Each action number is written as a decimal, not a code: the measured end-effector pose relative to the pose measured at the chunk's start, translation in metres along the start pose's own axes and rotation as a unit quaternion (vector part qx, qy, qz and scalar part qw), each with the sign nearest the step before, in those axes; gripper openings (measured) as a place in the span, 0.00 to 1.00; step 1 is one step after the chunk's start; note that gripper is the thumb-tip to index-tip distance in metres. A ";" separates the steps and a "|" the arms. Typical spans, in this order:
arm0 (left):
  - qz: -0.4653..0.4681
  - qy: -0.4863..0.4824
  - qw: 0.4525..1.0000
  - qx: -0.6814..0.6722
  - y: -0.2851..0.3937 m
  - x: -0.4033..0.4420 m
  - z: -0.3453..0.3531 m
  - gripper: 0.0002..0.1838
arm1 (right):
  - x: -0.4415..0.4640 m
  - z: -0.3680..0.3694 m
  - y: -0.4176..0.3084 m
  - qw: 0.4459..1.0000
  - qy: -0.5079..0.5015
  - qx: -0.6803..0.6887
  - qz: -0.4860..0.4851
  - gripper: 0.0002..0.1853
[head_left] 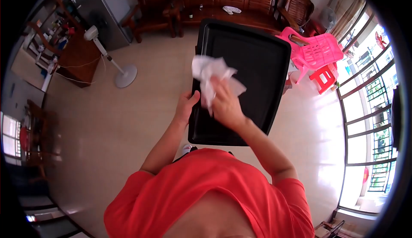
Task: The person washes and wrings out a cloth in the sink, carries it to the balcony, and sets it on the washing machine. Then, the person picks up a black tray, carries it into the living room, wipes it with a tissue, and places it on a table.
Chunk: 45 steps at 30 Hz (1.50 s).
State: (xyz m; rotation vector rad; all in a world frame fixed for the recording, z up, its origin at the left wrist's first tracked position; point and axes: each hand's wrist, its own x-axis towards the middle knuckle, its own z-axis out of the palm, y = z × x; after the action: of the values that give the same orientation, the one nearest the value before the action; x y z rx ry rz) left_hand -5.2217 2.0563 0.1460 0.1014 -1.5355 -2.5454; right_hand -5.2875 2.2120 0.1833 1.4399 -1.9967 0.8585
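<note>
A large black tray-like case [253, 79] with a raised rim is held up in front of me. My left hand [187, 106] grips its left edge, the thumb over the rim and the other fingers hidden behind. Over the left part of the inner surface, my right hand [225, 103] holds a crumpled white cloth or tissue [213, 69]. The cloth spreads out beyond the fingers and overlaps the left rim.
Wooden seats [231, 17] stand along the far wall. A standing fan [125, 75] is at the left, near a brown table [81, 60]. To the right are a pink plastic chair [317, 51], a red stool [325, 79] and barred windows [373, 122].
</note>
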 end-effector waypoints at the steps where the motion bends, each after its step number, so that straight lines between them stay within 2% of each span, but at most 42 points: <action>1: 0.018 0.002 1.000 -0.010 -0.004 0.002 0.000 0.17 | -0.006 -0.006 -0.007 0.999 -0.007 0.031 -0.001 0.17; 4: 0.042 -0.014 0.997 0.063 -0.016 0.012 -0.001 0.14 | 0.007 -0.026 -0.006 0.996 -0.018 0.085 0.014 0.19; 6: 0.052 -0.024 0.996 0.068 -0.013 0.014 0.008 0.13 | 0.021 -0.035 0.001 0.998 -0.022 0.063 0.003 0.19; 8: 0.080 -0.011 0.993 0.086 -0.007 0.007 0.029 0.14 | 0.036 -0.044 0.010 0.999 -0.017 -0.018 -0.034 0.20; 9: 0.012 -0.026 0.993 0.112 -0.004 0.002 0.032 0.13 | 0.043 -0.048 0.018 0.999 -0.013 -0.017 -0.039 0.20; 12: -0.015 -0.071 0.985 0.156 -0.006 -0.007 0.042 0.12 | 0.059 -0.074 0.045 0.992 0.066 -0.107 -0.021 0.17; 15: -0.033 -0.069 0.990 0.114 -0.014 -0.012 0.059 0.10 | 0.044 -0.105 0.090 0.967 0.137 -0.213 -0.022 0.14; 18: -0.041 -0.065 0.993 0.089 -0.023 -0.012 0.069 0.09 | -0.008 -0.135 0.128 0.946 0.140 -0.265 0.119 0.12; 20: -0.053 -0.059 0.993 0.083 -0.031 -0.012 0.073 0.09 | -0.054 -0.151 0.146 0.922 0.152 -0.316 0.162 0.08; 22: -0.057 -0.047 0.995 0.073 -0.042 -0.012 0.079 0.10 | -0.109 -0.176 0.155 0.889 0.184 -0.323 0.267 0.03; 24: -0.060 -0.047 0.994 0.075 -0.055 -0.009 0.083 0.10 | -0.156 -0.179 0.142 0.833 0.166 -0.269 0.455 0.07; 26: -0.079 -0.032 0.995 0.044 -0.064 -0.008 0.102 0.11 | -0.202 -0.164 0.116 0.865 0.178 -0.210 0.421 0.12; 28: -0.090 -0.031 0.994 0.046 -0.074 -0.004 0.112 0.12 | -0.253 -0.143 0.077 0.841 0.066 -0.225 0.488 0.10; 29: -0.087 0.000 0.995 0.039 -0.086 -0.001 0.109 0.12 | -0.277 -0.132 0.053 0.835 0.054 -0.182 0.516 0.08; 30: -0.084 0.002 0.994 0.064 -0.094 0.002 0.108 0.12 | -0.310 -0.120 0.033 0.799 -0.002 -0.113 0.591 0.07; 32: -0.082 0.008 0.990 0.115 -0.103 0.002 0.106 0.13 | -0.327 -0.132 -0.024 0.780 -0.234 -0.062 0.577 0.05; 35: -0.075 0.016 0.985 0.155 -0.111 0.004 0.110 0.15 | -0.298 -0.169 -0.086 0.798 -0.118 -0.043 0.590 0.05; 38: -0.068 -0.033 0.977 0.201 -0.111 0.006 0.102 0.16 | -0.212 -0.224 -0.143 0.747 0.101 0.120 0.646 0.06; 40: -0.069 -0.081 0.973 0.207 -0.113 0.007 0.096 0.16 | -0.145 -0.243 -0.191 0.831 0.155 0.176 0.504 0.06; 41: -0.074 -0.112 0.966 0.222 -0.117 0.009 0.090 0.16 | -0.116 -0.247 -0.212 0.889 0.131 0.154 0.411 0.07; 43: -0.091 -0.158 0.955 0.233 -0.128 0.008 0.087 0.16 | -0.072 -0.228 -0.245 0.929 0.132 0.185 0.290 0.05; 45: -0.102 -0.208 0.940 0.251 -0.125 -0.007 0.094 0.17 | -0.028 -0.214 -0.268 0.965 0.123 0.147 0.180 0.05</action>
State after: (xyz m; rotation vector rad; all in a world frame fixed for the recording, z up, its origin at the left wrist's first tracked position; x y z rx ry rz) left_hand -5.2420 2.1966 0.0789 -0.2472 -2.4310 -2.3509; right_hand -5.0127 2.3282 0.3538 1.0584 -2.0275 1.4677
